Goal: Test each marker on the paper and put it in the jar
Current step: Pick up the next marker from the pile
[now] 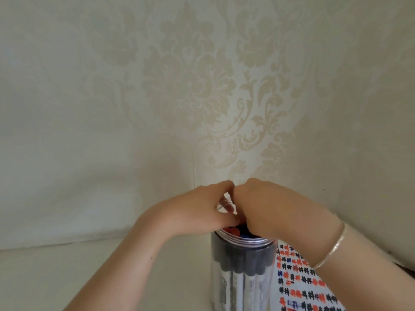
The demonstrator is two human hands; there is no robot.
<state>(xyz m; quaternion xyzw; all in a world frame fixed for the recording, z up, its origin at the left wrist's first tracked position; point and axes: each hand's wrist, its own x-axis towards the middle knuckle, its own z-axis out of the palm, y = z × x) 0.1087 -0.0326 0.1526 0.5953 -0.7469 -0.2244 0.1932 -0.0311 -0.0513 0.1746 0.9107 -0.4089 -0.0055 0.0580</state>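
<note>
Jar: the clear jar (243, 265) stood upright on the tabletop (67, 270) at 6 o'clock in your view; its threaded mouth faced straight up, and both of your hands met above it.
Markers: the markers (238, 233) already inside stood on end, long axes vertical, packed close; red and blue caps showed at the rim, just under your knuckles.
Left hand: your left hand (197, 209) came in from 8 o'clock; its fingers curled down over the far rim; whether that grip pinched a marker or only steadied the jar, I could not tell.
Right hand: your right hand (265, 212) came in from 4 o'clock, knuckles up, fingers folded down into the mouth; what its grip held was hidden.
Paper: the paper (303, 286) with rows of red, blue and black test marks lay at 5 o'clock, just beside the jar.
Key relation: the opening lay directly below both grips; any marker would have had to go in vertically, and the right hand looked deeper in.
</note>
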